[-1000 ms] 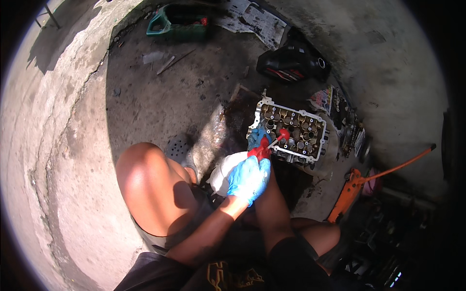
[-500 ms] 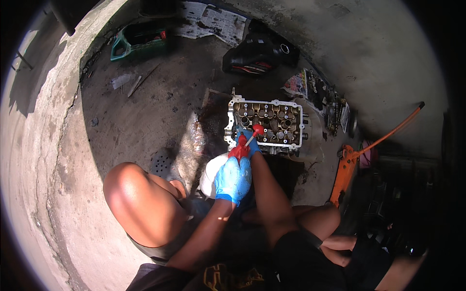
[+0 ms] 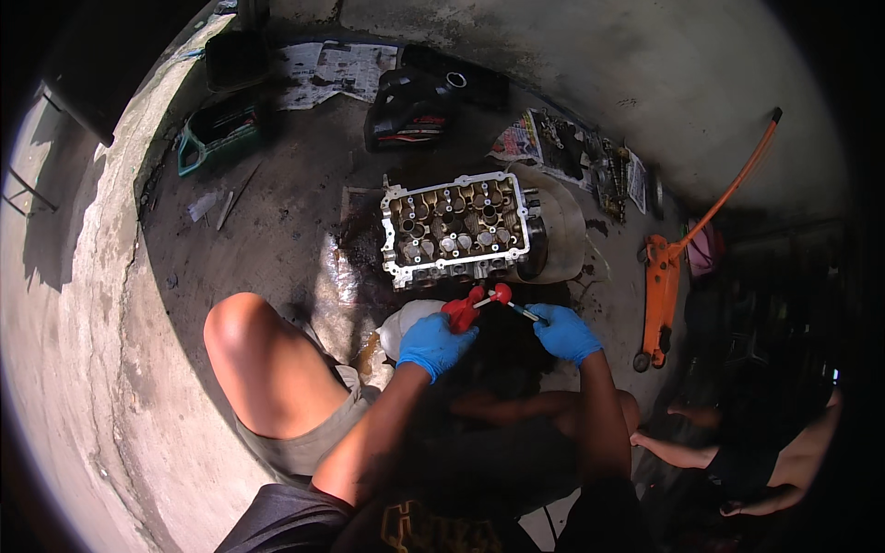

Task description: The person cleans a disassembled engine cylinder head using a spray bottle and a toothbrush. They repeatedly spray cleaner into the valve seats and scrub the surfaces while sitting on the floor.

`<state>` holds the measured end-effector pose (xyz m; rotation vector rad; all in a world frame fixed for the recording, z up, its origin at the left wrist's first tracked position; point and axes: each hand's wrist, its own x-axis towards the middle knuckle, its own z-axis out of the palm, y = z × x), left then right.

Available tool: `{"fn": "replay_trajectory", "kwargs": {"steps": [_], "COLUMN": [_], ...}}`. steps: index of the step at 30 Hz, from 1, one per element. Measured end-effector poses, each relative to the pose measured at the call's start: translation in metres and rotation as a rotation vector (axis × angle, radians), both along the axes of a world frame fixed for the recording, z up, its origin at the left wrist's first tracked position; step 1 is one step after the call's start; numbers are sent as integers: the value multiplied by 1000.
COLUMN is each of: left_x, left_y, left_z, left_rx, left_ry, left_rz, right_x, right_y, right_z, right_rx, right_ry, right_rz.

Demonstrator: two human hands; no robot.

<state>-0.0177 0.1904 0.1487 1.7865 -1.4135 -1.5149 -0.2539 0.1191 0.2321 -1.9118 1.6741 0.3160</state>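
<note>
My left hand [image 3: 435,346], in a blue glove, is closed around the red head [image 3: 462,315] of a white pump spray bottle [image 3: 406,324]. A red knob [image 3: 501,293] on a pale rod sticks out from that head. My right hand [image 3: 564,334], also gloved, grips a slender pale-handled tool [image 3: 527,313]. The tool points left toward the knob, and its tip is too small to identify. Beyond both hands lies an engine cylinder head [image 3: 456,226], its inner side up, with neither hand touching it.
An orange floor jack [image 3: 660,295] stands at the right. Behind lie a black plastic jug [image 3: 406,115], a cut green container [image 3: 217,138], and newspaper [image 3: 336,72]. Metal parts [image 3: 562,143] rest on more paper near the wall. Another person's arm [image 3: 678,452] shows at the lower right.
My right hand has drawn back from the cylinder head toward the right and now shows the slender tool. My left hand and the spray bottle have moved a little nearer me. The view has shifted.
</note>
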Motion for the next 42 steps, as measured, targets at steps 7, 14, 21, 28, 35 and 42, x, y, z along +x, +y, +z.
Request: {"fn": "replay_trajectory", "kwargs": {"steps": [7,14,21,28,35,42], "left_x": [-36,-54,-43,-56,-71,-70], "left_y": [-7,-13,-28,-29,-25,-18], "left_z": [-31,-48,-89,-101,-95,-104], "left_rx": [-27,-117,73,33,46,86], "left_ry": [77,99,289,251,372,427], "left_rz": [59,73,197,76,94,58], "right_x": [-15,-8,-25,-119,-152,-144], "right_y": [10,5,15,6,-18,-33], "right_z": [0,22,94,116,62,49], "right_rx": [163,131,-219,-175,-358,-94], "right_ry": [107,168,34,12,-152,-308], "right_rz": [138,175,70,-138,-448,-406]}}
